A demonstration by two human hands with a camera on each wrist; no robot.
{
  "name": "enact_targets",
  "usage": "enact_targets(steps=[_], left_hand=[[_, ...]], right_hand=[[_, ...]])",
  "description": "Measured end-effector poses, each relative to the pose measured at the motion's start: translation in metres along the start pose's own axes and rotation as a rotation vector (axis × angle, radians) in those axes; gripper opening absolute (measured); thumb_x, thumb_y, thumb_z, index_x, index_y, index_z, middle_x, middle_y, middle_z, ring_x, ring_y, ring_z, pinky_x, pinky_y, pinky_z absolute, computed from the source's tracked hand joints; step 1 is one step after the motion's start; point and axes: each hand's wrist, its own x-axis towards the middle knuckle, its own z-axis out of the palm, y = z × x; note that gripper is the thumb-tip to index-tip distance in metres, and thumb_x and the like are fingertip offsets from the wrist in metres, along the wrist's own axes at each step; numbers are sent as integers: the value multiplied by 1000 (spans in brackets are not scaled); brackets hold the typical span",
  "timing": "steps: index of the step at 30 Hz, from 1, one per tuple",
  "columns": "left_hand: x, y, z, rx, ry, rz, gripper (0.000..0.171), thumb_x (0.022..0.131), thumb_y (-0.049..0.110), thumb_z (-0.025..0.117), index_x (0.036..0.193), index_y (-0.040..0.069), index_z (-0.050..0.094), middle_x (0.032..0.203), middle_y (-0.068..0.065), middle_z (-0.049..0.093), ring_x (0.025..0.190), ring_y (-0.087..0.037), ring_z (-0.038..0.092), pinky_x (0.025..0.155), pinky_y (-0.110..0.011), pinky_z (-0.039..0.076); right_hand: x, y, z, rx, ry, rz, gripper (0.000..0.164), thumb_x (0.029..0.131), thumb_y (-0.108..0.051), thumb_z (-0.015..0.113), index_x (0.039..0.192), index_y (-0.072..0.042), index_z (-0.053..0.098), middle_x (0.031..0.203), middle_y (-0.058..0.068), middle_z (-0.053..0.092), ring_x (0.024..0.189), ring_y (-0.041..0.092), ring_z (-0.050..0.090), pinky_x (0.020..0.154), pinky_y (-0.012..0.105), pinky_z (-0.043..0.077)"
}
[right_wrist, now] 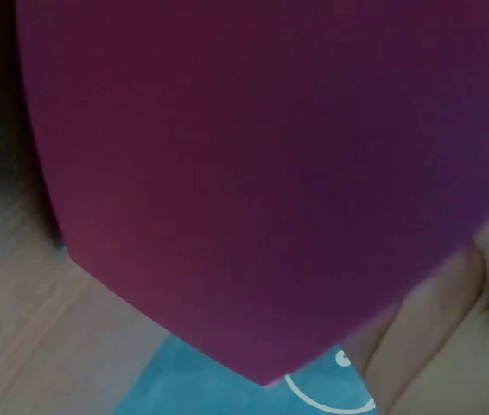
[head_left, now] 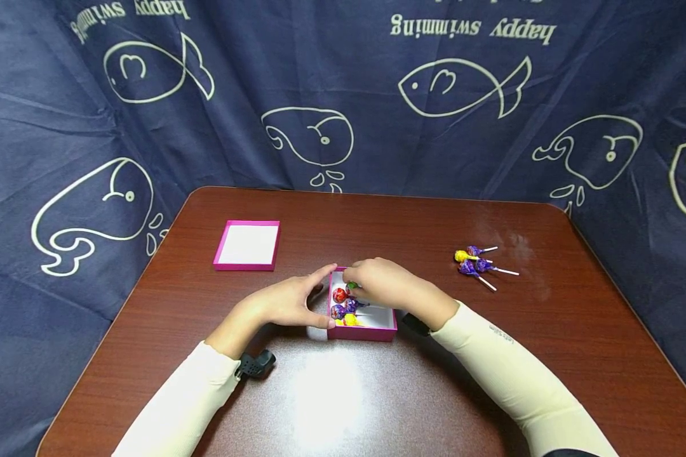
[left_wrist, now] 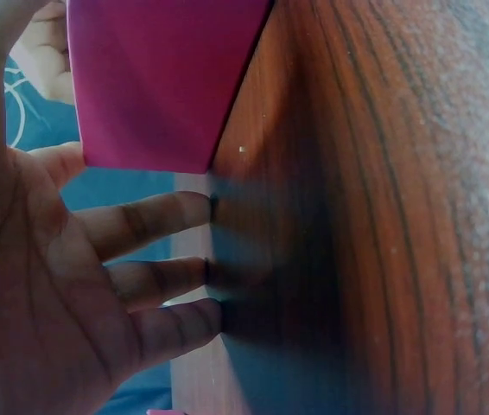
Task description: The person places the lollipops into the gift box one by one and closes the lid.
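A shallow pink box (head_left: 363, 334) with a white inside stands in the middle of the table, holding several wrapped lollipops: a red one (head_left: 340, 294), purple ones (head_left: 338, 311) and yellow ones (head_left: 350, 319). My left hand (head_left: 288, 301) spans its left side, thumb at the near corner and index finger at the far one; in the left wrist view the other fingers (left_wrist: 154, 281) stretch straight, tips down by the table. My right hand (head_left: 384, 281) reaches in over the right wall, its fingertips pinching a green lollipop (head_left: 351, 286). The pink wall (right_wrist: 253, 173) hides most of those fingers in the right wrist view.
A pink lid (head_left: 247, 244), white inside, lies at the back left of the table (head_left: 434, 381). Toward the right lie several loose lollipops, purple (head_left: 467, 268) and yellow (head_left: 461, 256), sticks pointing right. A dark blue curtain (head_left: 366, 82) with fish and whale drawings hangs behind the table.
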Motion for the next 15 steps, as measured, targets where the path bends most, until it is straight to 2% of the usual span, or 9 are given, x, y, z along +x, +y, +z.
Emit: enact_targets(steps=[7, 15], left_hand=[[-1, 2, 0, -7, 2, 0, 111, 76, 55, 80, 160, 16, 18, 150, -18, 44, 135, -25, 45, 112, -42, 34], [0, 1, 0, -6, 7, 7, 110, 76, 54, 80, 160, 15, 19, 149, -19, 45, 135, -25, 45, 112, -42, 33]], right_hand=[[-2, -6, 7, -79, 12, 60, 10, 87, -12, 74, 84, -13, 64, 73, -3, 59, 60, 13, 50, 56, 36, 47], [-2, -8, 15, -150, 35, 75, 13, 89, -13, 72, 81, -13, 61, 71, -1, 60, 56, 15, 53, 53, 38, 48]])
